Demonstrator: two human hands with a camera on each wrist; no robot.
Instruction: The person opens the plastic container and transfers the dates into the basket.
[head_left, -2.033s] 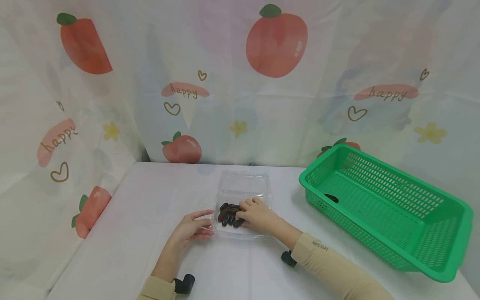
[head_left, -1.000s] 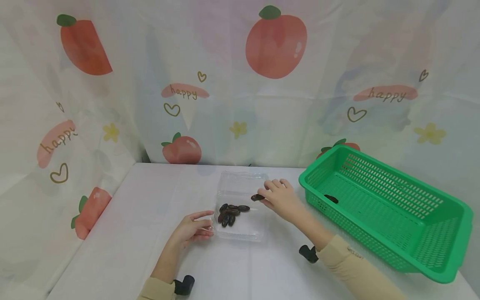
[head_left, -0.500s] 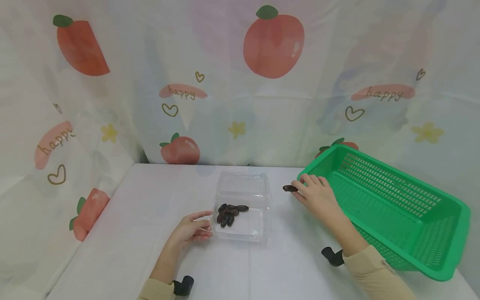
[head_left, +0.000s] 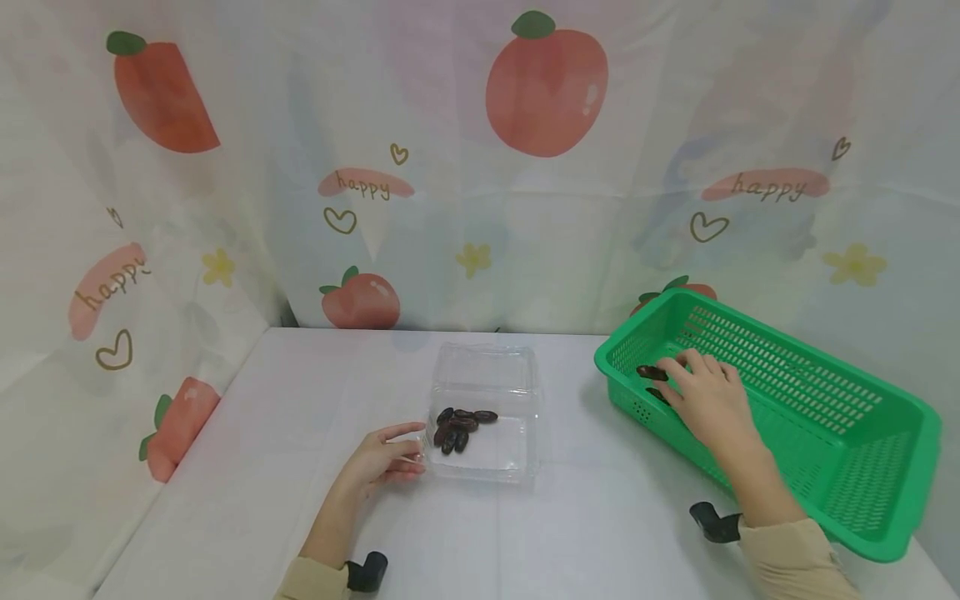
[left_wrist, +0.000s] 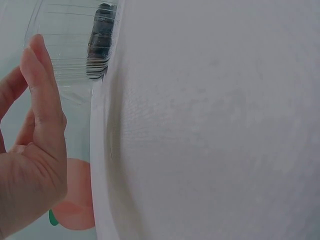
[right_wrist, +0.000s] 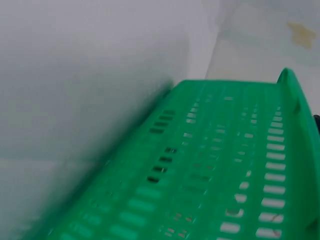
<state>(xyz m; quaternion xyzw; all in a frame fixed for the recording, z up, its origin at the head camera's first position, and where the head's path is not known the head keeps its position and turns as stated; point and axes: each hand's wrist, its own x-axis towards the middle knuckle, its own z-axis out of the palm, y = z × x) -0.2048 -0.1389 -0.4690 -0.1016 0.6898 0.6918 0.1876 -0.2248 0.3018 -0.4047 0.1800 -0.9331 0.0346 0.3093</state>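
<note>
Pinch of right hand (head_left: 708,396) on one date (head_left: 651,372), right side of the frame, over green basket (head_left: 787,442). Left hand (head_left: 375,457), loose, touching clear box (head_left: 510,446), low middle of the frame, with heaped dates (head_left: 467,424) inside. Might slip from the pinch if held too lightly. Looks long, dark brown, a bit shiny.

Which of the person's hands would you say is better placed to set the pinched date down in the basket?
The right hand, I think: it pinches the date over the green basket, while the left hand is farther off, at the clear box.
</note>
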